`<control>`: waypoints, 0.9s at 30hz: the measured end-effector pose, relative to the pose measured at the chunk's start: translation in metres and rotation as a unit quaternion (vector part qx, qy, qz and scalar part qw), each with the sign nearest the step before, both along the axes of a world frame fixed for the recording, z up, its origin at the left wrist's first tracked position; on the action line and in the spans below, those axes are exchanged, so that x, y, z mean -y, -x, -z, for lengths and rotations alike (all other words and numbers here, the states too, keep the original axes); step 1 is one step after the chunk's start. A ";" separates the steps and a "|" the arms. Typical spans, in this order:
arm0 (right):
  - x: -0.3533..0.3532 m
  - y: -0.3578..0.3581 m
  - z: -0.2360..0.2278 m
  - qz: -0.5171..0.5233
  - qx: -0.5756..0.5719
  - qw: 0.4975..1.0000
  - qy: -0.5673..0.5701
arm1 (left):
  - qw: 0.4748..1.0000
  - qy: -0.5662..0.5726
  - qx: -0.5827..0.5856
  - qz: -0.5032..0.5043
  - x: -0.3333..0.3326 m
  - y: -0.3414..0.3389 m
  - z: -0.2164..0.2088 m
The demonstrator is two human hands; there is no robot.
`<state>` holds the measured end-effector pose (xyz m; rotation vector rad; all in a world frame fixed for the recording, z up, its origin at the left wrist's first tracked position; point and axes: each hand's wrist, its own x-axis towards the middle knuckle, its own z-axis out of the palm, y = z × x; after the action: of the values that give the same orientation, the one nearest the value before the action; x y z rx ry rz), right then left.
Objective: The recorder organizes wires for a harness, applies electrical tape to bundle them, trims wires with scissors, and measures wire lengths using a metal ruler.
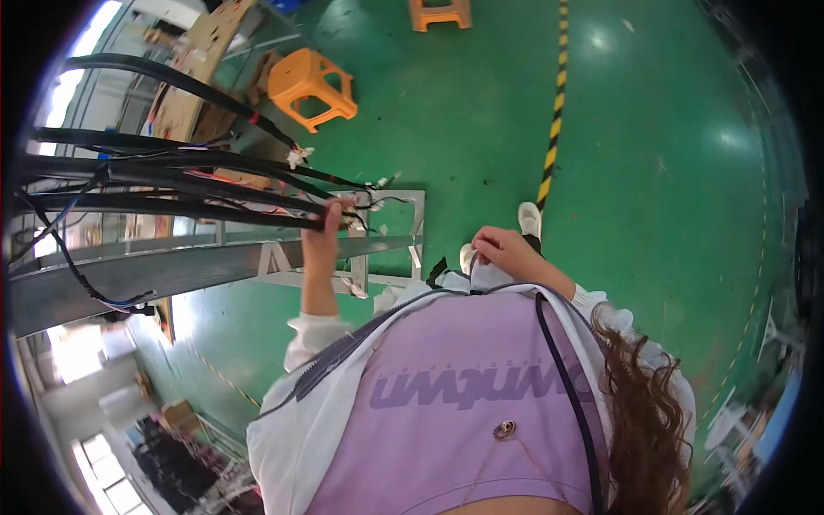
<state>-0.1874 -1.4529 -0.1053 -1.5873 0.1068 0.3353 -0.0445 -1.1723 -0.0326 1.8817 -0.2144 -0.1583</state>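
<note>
From my distant station I see black cables (197, 182) running in from the left above a grey metal beam (172, 273), their loose ends near mid-view. White connectors (299, 157) hang off an upper cable. Next come the nearer of 2 orange stools (311, 81) and my left hand (324, 233), its fingers closed around the lower cables near their ends. Farther right, my right hand (511, 251) is curled at the white jacket (300, 446) front; I can't tell whether it grips the fabric.

Brightly lit — glare on floor (661, 189) — edges bowed.
</note>
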 end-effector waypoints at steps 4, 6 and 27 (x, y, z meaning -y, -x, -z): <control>0.010 -0.062 -0.008 -0.149 0.001 0.989 0.017 | 0.993 0.053 -0.061 -0.089 0.017 0.039 0.001; 0.013 -0.104 -0.018 -0.208 0.050 0.976 0.034 | 0.989 0.037 -0.062 -0.131 0.026 0.049 0.003; -0.055 -0.334 -0.114 -0.552 -0.015 0.779 -0.297 | 0.906 0.139 -0.061 -0.395 0.137 0.109 -0.023</control>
<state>0.1465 -1.3974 0.0092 -0.8408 -0.8787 1.1776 -0.1531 -1.3098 -0.0091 1.5337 0.5874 0.2967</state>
